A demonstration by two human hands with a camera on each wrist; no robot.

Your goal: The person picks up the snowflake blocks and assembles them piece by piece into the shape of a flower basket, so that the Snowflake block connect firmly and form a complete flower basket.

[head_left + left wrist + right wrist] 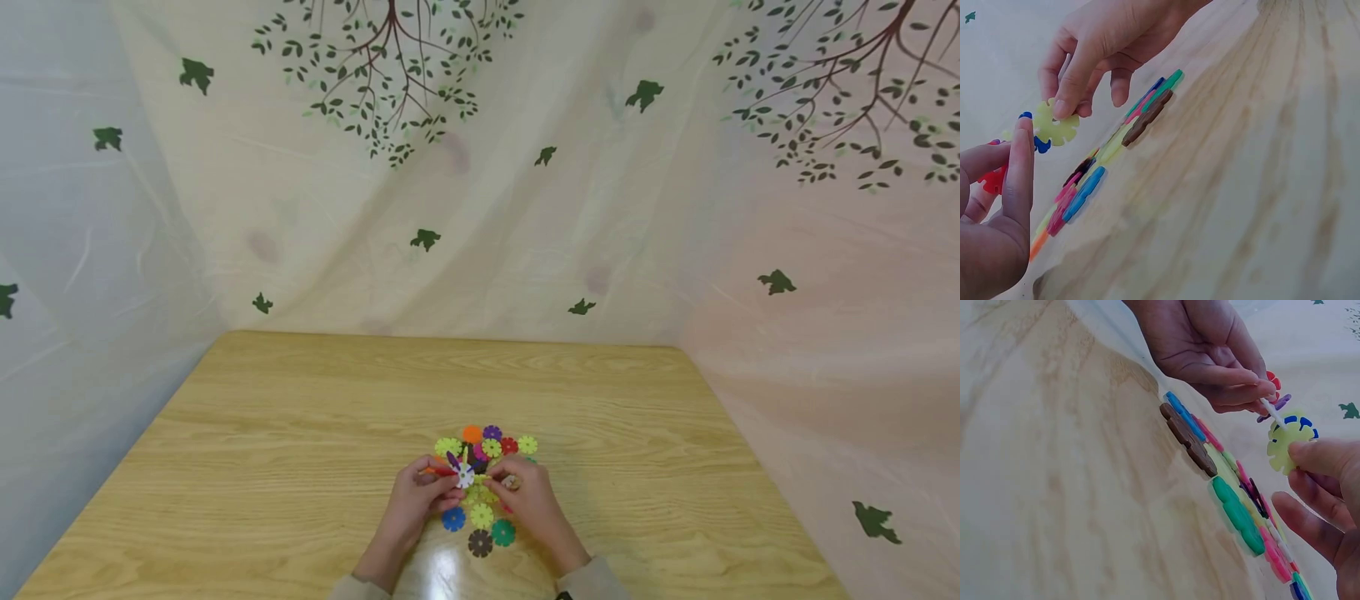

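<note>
My left hand (414, 502) pinches a small cluster of joined notched discs, with a white disc (464, 476), a purple one and a red one (1274, 381) showing. Thumb and finger of my right hand (531, 498) pinch a yellow disc (1055, 124), which touches the cluster beside a blue disc (1307, 422). Both hands are raised over the loose discs, close together. In the left wrist view, my left hand (1004, 212) covers part of the cluster. My right hand (1329, 494) lies at the right edge of the right wrist view.
Loose discs lie beneath and around the hands on the wooden table (300, 417): a brown one (480, 543), a green one (503, 532), a blue one (453, 518) and an orange one (472, 433) among several more. A cloth with printed leaves (525, 250) hangs behind the table.
</note>
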